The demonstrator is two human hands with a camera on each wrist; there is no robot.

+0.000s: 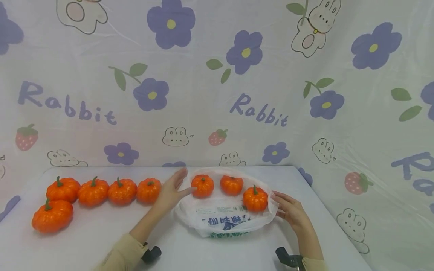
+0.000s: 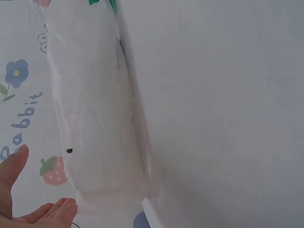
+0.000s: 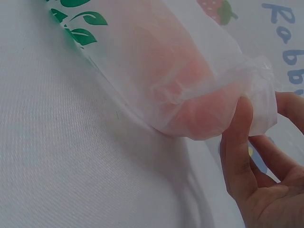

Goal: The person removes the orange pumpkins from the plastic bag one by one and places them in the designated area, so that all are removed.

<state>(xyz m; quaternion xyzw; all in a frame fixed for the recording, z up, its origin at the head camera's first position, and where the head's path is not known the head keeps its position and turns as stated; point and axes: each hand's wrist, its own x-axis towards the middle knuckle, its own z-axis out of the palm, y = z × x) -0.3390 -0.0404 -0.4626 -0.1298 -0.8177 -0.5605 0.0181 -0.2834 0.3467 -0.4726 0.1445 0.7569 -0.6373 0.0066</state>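
A white plastic bag point(image 1: 223, 222) with blue and green print lies with its mouth spread wide. Inside it sit three small orange pumpkins, one at the left point(image 1: 202, 186), another at the back point(image 1: 231, 185) and the third by the right rim point(image 1: 255, 198). My right hand point(image 1: 293, 210) pinches the bag's right rim between thumb and fingers, as the right wrist view shows. At the left rim my left hand point(image 1: 173, 190) has its fingers spread, its thumb overlapping the left pumpkin in the head view. Its fingertips point(image 2: 66, 209) are right at the bag's edge.
Several more orange pumpkins point(image 1: 93, 192) stand in a row on the left of the white table point(image 1: 112, 233), with one point(image 1: 52, 216) in front of them. Behind the table hangs a curtain point(image 1: 196, 94) printed with flowers and rabbits.
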